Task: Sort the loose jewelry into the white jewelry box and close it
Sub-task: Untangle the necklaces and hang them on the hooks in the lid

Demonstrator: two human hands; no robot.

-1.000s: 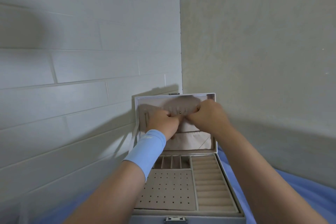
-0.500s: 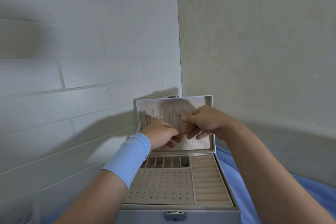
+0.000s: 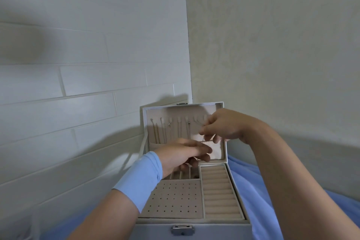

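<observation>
In the corner where a tiled wall (image 3: 87, 64) meets a plain wall (image 3: 272, 45), the white box (image 3: 238, 197) sits open on a blue cloth (image 3: 253, 191), its lid (image 3: 175, 111) standing upright at the far side. A row of hooks (image 3: 179, 119) runs across the top of the lid's beige lining, and several thin necklaces (image 3: 157, 132) hang from the ones on the left and in the middle, their lower ends dropping toward a pocket (image 3: 214, 152). The right hand (image 3: 224, 126) is up at the right end of the hook row, thumb and forefinger pinching a fine chain (image 3: 203, 138) that hangs below them. The left hand (image 3: 181, 154), with a light blue sleeve (image 3: 140, 179) at the wrist, is lower, in front of the pocket, fingers pointing right and loosely curled; I cannot tell whether they hold the chain's lower end. In the tray lie a dotted pad (image 3: 175, 198) near left, ring rolls (image 3: 220, 193) on the right, and small slots (image 3: 187, 174) partly behind the left hand. A metal latch (image 3: 182, 229) sits on the front wall.
</observation>
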